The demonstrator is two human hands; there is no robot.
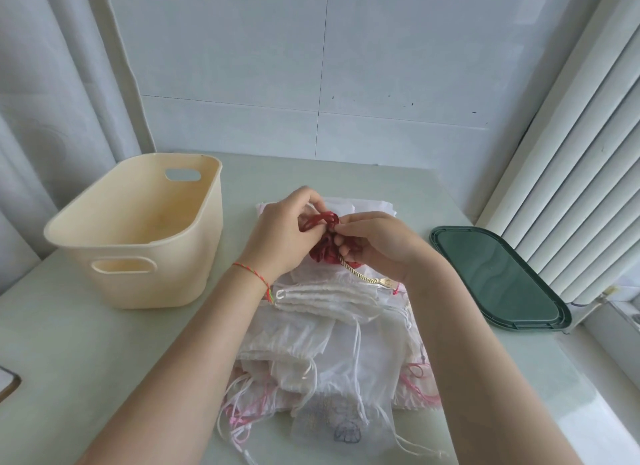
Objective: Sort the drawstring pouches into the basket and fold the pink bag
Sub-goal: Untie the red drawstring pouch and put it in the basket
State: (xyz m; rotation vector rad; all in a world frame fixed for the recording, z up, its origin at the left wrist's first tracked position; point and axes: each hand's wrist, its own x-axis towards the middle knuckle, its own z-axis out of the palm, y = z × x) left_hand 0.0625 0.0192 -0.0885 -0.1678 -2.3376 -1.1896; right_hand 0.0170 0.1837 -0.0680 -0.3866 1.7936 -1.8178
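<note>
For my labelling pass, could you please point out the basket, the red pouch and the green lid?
basket [138, 284]: head view, front wall beside the handle slot.
red pouch [323, 251]: head view, gathered fabric between the hands.
green lid [498, 274]: head view, flat centre panel.

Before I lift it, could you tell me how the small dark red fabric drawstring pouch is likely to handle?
The small dark red fabric drawstring pouch looks crumpled between both hands, so it is probably floppy and light. Its gold twisted cord hangs loose below and may snag on the sheer white pouches underneath.
</note>
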